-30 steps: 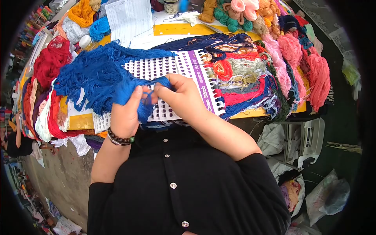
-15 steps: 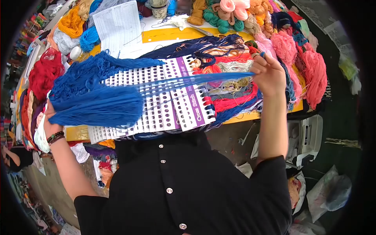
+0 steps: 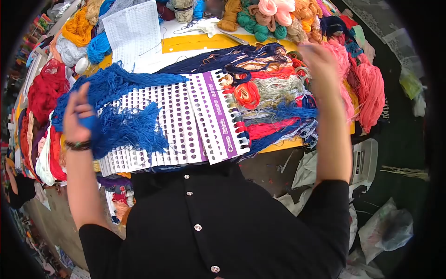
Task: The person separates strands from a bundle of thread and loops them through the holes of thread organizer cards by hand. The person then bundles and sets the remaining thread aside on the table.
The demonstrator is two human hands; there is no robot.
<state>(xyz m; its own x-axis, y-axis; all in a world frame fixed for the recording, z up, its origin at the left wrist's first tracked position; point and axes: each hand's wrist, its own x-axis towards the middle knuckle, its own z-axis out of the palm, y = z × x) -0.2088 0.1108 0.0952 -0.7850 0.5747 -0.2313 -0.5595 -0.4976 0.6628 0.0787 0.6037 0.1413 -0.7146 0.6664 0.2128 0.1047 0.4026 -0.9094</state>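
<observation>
Blue thread [image 3: 127,128] lies loosely bunched over the left part of the white punched cards [image 3: 186,125], which have a purple "Cross Stitch" strip. My left hand [image 3: 78,116] is at the bunch's left end, some fingers raised and apart; whether it grips any thread is unclear. More blue thread [image 3: 111,81] is heaped just behind. Over the right side of the table, my right hand [image 3: 318,60] is smeared by motion, its fingers indistinct. Below it, a separate blue tuft [image 3: 295,111] rests on the multicoloured threads [image 3: 274,95] fastened along the cards' notched edge.
Behind the cards are a printed sheet [image 3: 132,32], scissors [image 3: 233,38] and a cup [image 3: 183,10]. Red thread [image 3: 46,88] sits at the left, pink skeins [image 3: 369,95] at the right. Plastic bags [image 3: 385,228] lie on the floor, and a person [image 3: 18,186] is at the far left.
The blue strands stretched between my hands have separated, leaving a bunch at the left and a tuft at the right. My left hand has moved up and rightward; my right hand has risen slightly.
</observation>
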